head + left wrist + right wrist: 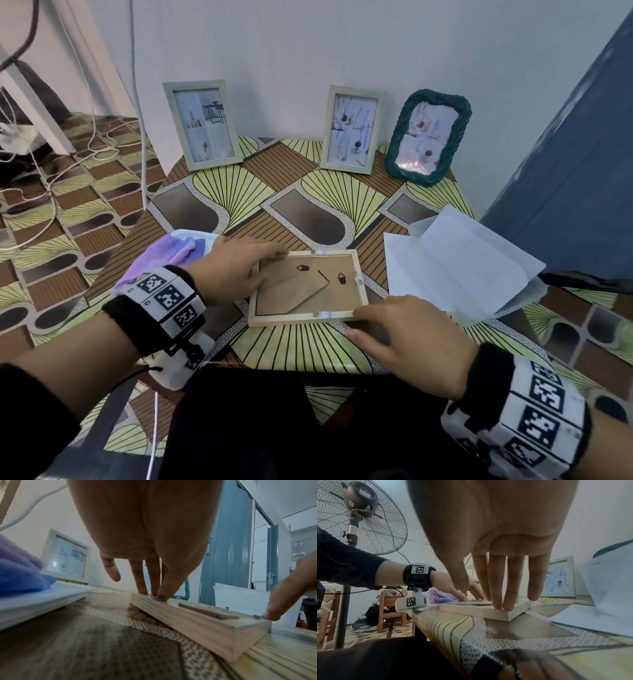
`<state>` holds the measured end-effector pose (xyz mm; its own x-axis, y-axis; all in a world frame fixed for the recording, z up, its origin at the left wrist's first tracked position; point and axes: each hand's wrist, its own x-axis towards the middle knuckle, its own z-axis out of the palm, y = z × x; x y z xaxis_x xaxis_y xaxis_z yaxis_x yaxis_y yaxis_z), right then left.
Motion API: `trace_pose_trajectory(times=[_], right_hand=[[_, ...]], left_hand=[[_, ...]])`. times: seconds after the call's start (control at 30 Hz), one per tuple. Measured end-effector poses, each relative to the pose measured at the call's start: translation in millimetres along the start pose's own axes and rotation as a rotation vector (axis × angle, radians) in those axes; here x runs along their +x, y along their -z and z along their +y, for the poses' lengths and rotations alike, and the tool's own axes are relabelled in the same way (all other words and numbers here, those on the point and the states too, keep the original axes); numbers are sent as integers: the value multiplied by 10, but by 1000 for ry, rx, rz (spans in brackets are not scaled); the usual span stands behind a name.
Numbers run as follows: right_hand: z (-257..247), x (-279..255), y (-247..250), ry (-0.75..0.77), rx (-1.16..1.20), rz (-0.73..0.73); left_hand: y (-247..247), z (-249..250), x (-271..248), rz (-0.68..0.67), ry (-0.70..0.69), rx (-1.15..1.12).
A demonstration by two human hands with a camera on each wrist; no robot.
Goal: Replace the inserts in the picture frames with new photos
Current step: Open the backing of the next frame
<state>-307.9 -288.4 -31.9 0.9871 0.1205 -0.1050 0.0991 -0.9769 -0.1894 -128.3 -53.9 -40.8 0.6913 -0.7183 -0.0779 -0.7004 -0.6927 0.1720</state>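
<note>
A light wooden picture frame point(329, 291) lies face down on the table, its brown backing board and folded stand flap point(291, 294) facing up. My left hand point(236, 270) rests on the frame's left end. In the left wrist view its straight fingers point(142, 585) press on the frame's top edge point(197, 628), and that end looks slightly raised off the cloth. My right hand point(394, 325) lies flat at the near right corner. Its straight fingers point(498, 599) touch the frame rim point(479, 612). Neither hand wraps around anything.
Three filled frames stand against the back wall: a pale one point(202, 125), a second pale one point(352, 128) and a green braided one point(428, 137). White sheets point(459, 260) lie right of the frame. A purple cloth point(171, 253) sits at its left. Floor cables point(51, 178) trail at left.
</note>
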Motion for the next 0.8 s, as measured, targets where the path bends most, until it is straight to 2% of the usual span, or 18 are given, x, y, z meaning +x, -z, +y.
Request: trace_pose_trajectory(times=[0.13, 0.23, 0.5, 0.8], right_hand=[[-35, 1, -51, -70, -98, 16], [-19, 56, -91, -112, -150, 8], [154, 493, -78, -105, 0, -57], [329, 866, 32, -110, 76, -153]], left_hand=[[2, -6, -65, 8, -2, 12], [23, 15, -168, 40, -2, -77], [-3, 203, -373, 96, -10, -213], [-91, 411, -399, 57, -57, -341]])
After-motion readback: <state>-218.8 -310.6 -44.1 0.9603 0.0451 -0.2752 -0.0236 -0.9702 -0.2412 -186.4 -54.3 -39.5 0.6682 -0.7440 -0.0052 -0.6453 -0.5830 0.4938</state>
